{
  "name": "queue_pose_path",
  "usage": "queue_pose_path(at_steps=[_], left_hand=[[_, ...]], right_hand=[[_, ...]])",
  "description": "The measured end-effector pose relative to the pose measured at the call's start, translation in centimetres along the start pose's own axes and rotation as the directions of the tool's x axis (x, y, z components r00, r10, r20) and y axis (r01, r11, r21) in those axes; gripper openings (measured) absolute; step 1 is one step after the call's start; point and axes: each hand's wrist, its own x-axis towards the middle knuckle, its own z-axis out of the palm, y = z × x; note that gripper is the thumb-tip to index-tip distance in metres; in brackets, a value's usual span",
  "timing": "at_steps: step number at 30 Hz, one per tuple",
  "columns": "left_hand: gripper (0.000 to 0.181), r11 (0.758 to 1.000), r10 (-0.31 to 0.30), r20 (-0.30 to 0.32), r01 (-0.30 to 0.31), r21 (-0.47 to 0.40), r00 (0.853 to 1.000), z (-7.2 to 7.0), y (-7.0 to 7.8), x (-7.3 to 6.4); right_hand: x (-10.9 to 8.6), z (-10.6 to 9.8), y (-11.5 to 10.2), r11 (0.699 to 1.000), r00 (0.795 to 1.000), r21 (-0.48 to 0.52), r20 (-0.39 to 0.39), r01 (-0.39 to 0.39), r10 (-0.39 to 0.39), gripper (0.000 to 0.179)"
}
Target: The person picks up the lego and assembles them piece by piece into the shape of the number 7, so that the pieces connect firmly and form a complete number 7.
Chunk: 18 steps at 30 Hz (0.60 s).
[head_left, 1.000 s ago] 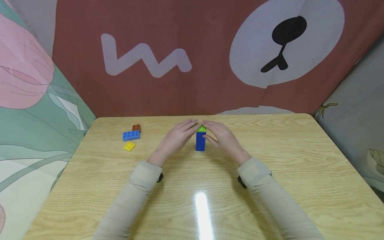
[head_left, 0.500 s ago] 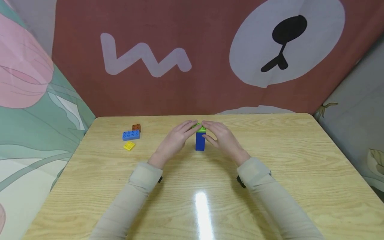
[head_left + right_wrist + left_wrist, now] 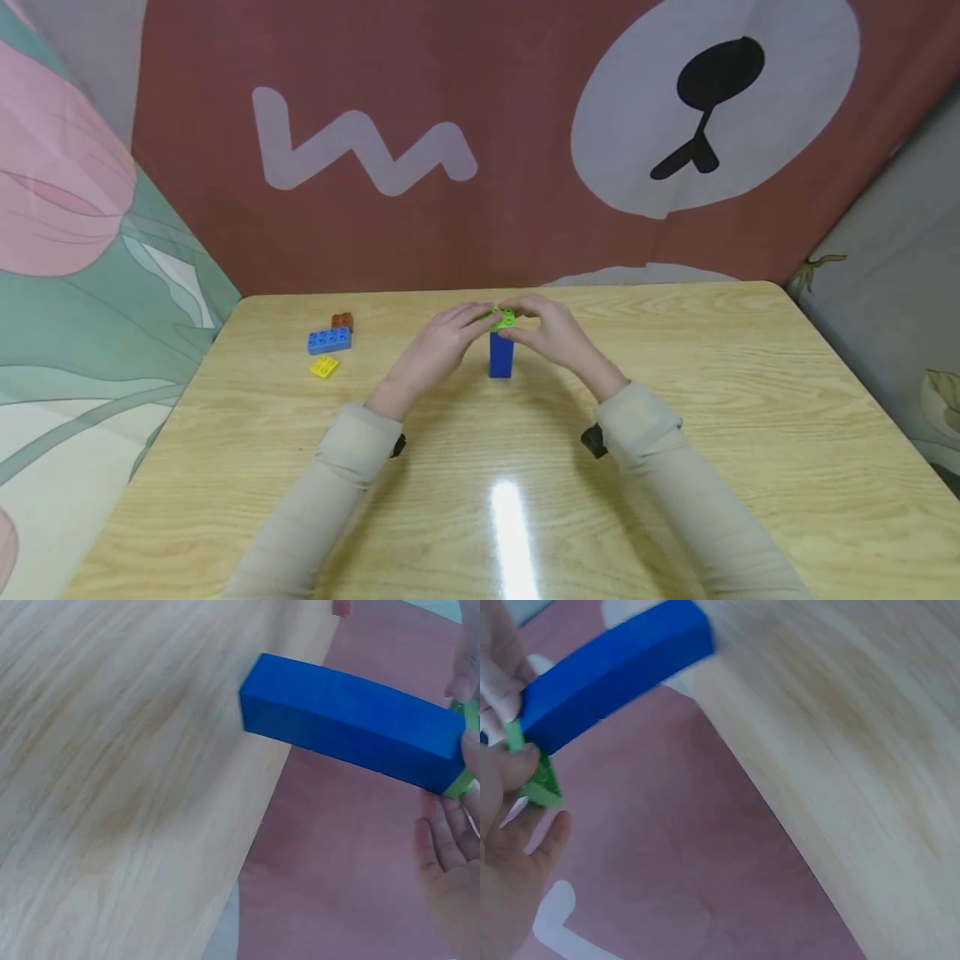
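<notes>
A tall column of blue bricks stands upright on the wooden table in the head view, topped by a flat light-green toy brick. My left hand comes in from the left and pinches the green brick; its thumb lies on the brick in the left wrist view, where part of the green brick juts out past the blue column. From the right, my right hand curls its thumb and fingers about the green brick's other side. Fingers partly hide the green brick in every view.
To the left on the table lie a blue brick, a small brown brick behind it and a yellow brick in front. A red-brown cloth backdrop rises directly behind the table's far edge.
The right hand's fingers, earlier stretched flatter over the top, have bent and its thumb has risen to the green brick. The left hand and blue column have hardly moved.
</notes>
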Motion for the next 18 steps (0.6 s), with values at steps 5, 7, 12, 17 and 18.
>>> queue_pose_path(at_steps=[5,7,12,17,18], left_hand=[[0.042,0.98,-0.1,0.041,0.106,-0.169,0.994,-0.7,0.0,0.0],[0.044,0.954,-0.169,0.063,0.179,-0.242,0.984,-1.3,-0.2,-0.4],[0.047,0.882,-0.333,0.091,0.344,-0.322,0.939,-2.6,-1.9,-2.1],[0.047,0.844,-0.427,0.077,0.427,-0.325,0.901,-3.5,-4.4,-4.5],[0.046,0.836,-0.443,0.071,0.441,-0.327,0.894,-3.6,-5.0,-5.0]], right_hand=[[0.2,-0.2,-0.3,0.998,0.998,0.033,0.037,-0.05,0.049,0.041],[0.2,-0.2,-0.5,0.997,0.997,0.041,0.039,-0.065,0.063,0.041],[0.3,-0.1,-0.7,0.992,0.993,0.056,0.046,-0.111,0.108,0.042],[0.4,-0.2,-0.7,0.991,0.991,0.056,0.058,-0.125,0.121,0.043],[0.4,-0.2,-0.7,0.991,0.991,0.055,0.06,-0.122,0.119,0.044]])
